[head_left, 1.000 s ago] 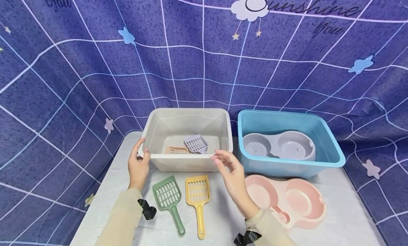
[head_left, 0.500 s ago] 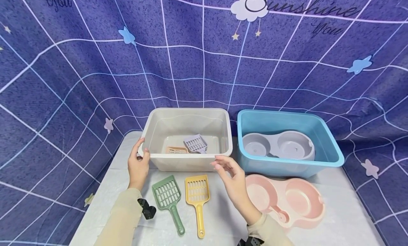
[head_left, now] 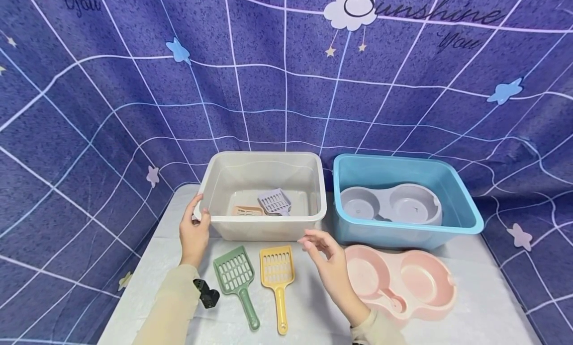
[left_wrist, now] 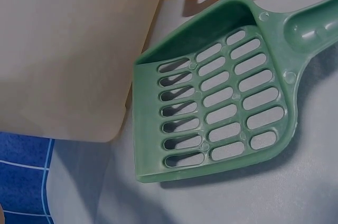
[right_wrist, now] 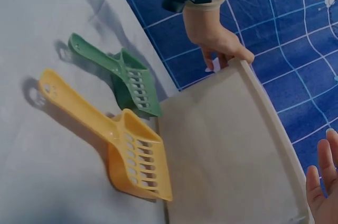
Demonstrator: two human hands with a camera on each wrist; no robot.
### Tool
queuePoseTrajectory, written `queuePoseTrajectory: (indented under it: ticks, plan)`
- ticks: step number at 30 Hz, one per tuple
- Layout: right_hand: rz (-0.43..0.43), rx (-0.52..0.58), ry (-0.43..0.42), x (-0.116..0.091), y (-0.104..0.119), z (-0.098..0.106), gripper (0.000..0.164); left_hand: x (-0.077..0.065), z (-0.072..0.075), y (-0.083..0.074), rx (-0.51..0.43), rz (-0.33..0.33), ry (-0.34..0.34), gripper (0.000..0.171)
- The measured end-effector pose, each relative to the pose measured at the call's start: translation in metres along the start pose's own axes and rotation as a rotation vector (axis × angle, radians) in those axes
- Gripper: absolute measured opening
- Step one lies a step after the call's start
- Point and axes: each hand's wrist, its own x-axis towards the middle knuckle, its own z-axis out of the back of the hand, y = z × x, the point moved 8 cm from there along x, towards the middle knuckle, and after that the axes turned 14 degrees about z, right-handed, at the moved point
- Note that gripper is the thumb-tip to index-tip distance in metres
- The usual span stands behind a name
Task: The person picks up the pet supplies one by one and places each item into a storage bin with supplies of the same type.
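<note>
My left hand [head_left: 194, 230] grips the front left corner of a beige litter box [head_left: 264, 229], seen also in the right wrist view. Holding nothing, my right hand [head_left: 330, 260] hovers before the box's front right corner, fingers loosely bent. Inside the box lie a lilac litter scoop [head_left: 274, 201] and an orange scoop [head_left: 248, 211], partly hidden by the front wall. On the table in front are a green litter scoop [head_left: 247, 305] and a yellow litter scoop [head_left: 280, 307], handles toward me. The left wrist view shows the green scoop's slotted head [left_wrist: 211, 105] close beside the box.
A blue litter box [head_left: 403, 235] stands to the right, with a grey double pet bowl [head_left: 385, 198] inside. Before it lies a pink double pet bowl [head_left: 396, 273], partly behind my right forearm. A purple-blue curtain [head_left: 286, 86] hangs behind and at both sides of the table [head_left: 161, 265].
My right hand has come away from the beige box's front rim, moving down and slightly right toward me. The left hand has stayed at its corner, and the scoops and bowls have not moved.
</note>
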Motion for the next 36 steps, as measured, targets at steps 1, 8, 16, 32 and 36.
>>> queuePoseTrajectory:
  ticks: [1, 8, 16, 32, 36]
  plan:
    - [-0.007, 0.000, 0.001, -0.002, -0.002, 0.000, 0.022, 0.000, 0.000, 0.000, 0.000, 0.000, 0.000, 0.043]
    - [-0.076, -0.015, 0.016, -0.015, -0.012, 0.001, 0.019, -0.001, 0.001, 0.001, 0.000, 0.007, -0.003, 0.043]
    - [-0.117, 0.002, 0.016, -0.030, -0.022, 0.000, 0.020, -0.002, 0.002, 0.000, 0.000, 0.011, -0.006, 0.043]
    - [-0.269, 0.065, 0.034, -0.055, -0.042, -0.002, 0.025, -0.002, 0.002, 0.000, -0.007, 0.003, -0.013, 0.043]
    - [-0.327, 0.055, 0.042, -0.062, -0.047, -0.003, 0.026, -0.002, 0.002, -0.002, -0.011, -0.005, -0.012, 0.043]
